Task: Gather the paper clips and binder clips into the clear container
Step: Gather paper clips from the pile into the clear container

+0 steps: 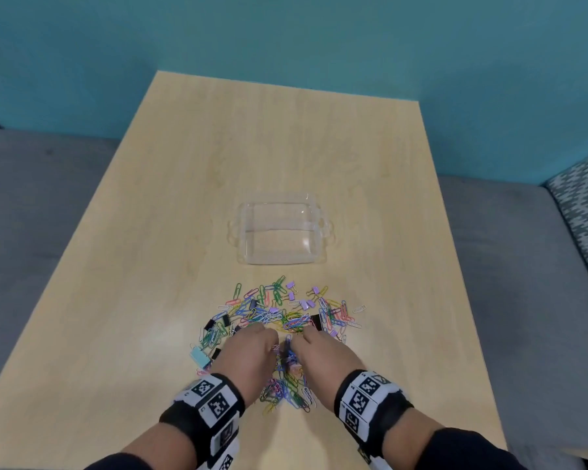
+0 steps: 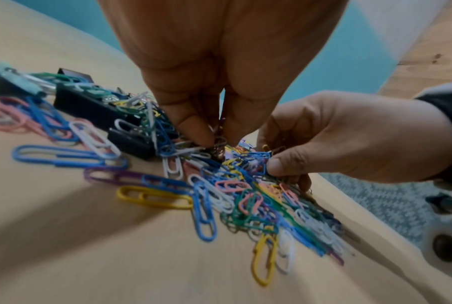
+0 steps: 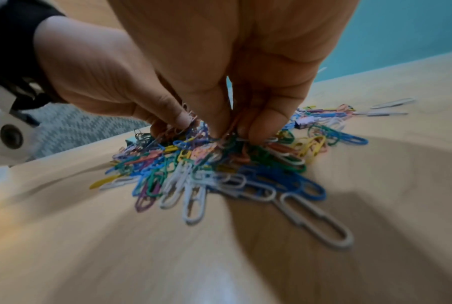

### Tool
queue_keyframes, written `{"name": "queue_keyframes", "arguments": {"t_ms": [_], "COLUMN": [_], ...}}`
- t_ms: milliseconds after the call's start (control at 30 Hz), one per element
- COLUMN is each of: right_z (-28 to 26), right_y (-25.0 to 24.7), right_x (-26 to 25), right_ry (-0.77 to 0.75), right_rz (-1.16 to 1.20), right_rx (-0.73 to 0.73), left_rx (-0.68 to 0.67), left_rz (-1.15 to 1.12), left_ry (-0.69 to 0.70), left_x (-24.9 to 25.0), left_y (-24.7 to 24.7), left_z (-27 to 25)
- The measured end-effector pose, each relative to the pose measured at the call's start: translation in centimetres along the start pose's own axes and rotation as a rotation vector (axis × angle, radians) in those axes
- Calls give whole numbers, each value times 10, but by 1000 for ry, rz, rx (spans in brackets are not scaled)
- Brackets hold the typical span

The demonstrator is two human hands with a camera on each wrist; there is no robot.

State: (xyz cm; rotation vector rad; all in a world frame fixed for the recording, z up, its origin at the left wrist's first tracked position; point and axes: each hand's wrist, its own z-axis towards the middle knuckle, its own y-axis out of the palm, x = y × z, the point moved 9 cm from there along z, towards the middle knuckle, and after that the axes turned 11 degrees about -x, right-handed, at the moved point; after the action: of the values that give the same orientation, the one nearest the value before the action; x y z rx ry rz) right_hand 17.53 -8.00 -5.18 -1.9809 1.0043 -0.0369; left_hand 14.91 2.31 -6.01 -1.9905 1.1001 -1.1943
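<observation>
Room: teal wall across the top of the head view, grey seating at left and right.
Bench: pale wood bench filling the middle of the frame.
Clear container: clear container upright at frame centre, nothing visible inside, just above the clip pile and apart from it.
Paper clips: many coloured paper clips heaped on the bench, lower centre.
Binder clips: black, lilac and pale blue binder clips mixed into the heap, mostly at its left and upper edges.
Left hand: left hand fingers curled down into the heap, pinching a bunch of paper clips.
Right hand: right hand just beside the left, fingertips bunched, pinching paper clips.
</observation>
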Motion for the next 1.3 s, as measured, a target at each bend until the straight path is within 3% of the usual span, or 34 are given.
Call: {"name": "queue_keyframes", "arguments": {"t_ms": [167, 333, 533, 700, 767, 900, 1033, 1133, 1200, 1300], "right_z": [4, 15, 60, 86, 77, 17, -33, -57, -62, -58], "right_y": [-18, -68, -156, -169, -165, -140, -54, 10, 37, 49], "right_x": [19, 39, 59, 64, 64, 62, 49, 39, 36, 29], "right_ry": [60, 121, 171, 199, 186, 143, 76, 90, 132, 171], "right_rz": [231, 585, 627, 636, 642, 348, 220, 155, 144, 126], "right_rx": [-14, -17, 169, 234, 239, 300, 139, 21, 7, 73], "left_rx": [-38, -89, 157, 148, 192, 219, 25, -100, -112, -27], "left_rz": [-245, -701, -653, -546, -505, -278, -148, -53, 32, 167], "left_ry": [-70, -86, -108, -101, -102, 12, 170, 208, 204, 196], "left_x": [-8, -14, -24, -18, -21, -13, 7, 14, 19, 33], "left_y": [-21, -64, -140, -141, -141, -127, -58, 1, 24, 31], "left_z": [-2, 17, 82, 104, 95, 45, -20, -51, -59, -57]}}
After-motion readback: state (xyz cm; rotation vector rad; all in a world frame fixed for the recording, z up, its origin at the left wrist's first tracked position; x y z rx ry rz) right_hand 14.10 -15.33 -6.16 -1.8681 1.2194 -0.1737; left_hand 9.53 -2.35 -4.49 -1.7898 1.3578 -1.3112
